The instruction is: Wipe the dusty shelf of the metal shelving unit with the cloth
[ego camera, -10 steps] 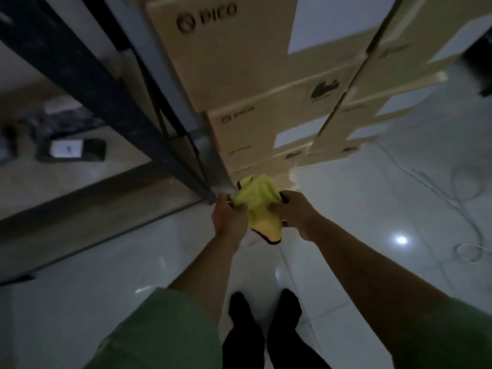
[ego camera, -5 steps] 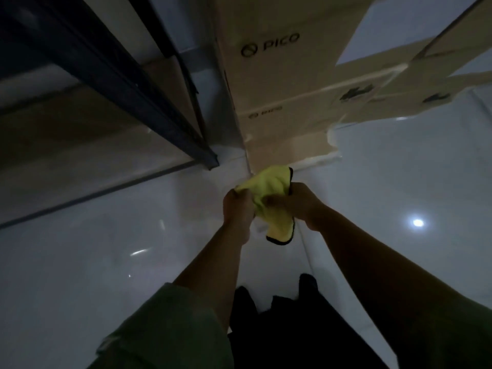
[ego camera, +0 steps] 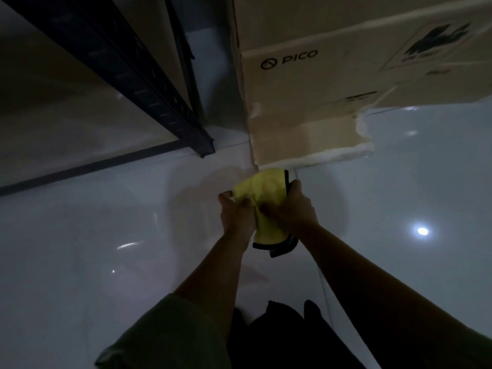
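Both grips, my left hand (ego camera: 237,213) and right hand (ego camera: 294,209), clutch one yellow cloth (ego camera: 262,193) at frame centre; one dark shelving unit (ego camera: 127,73) upper left, two stacked cartons (ego camera: 306,75) upper right.

Both arms reach out forward and down, bare forearms converging. The left hand (ego camera: 235,213) and right hand (ego camera: 295,209) sit just beside each other, fingers curled, each gripping the cloth (ego camera: 262,193) bunched between them. A green sleeve (ego camera: 170,334) covers the left upper arm.
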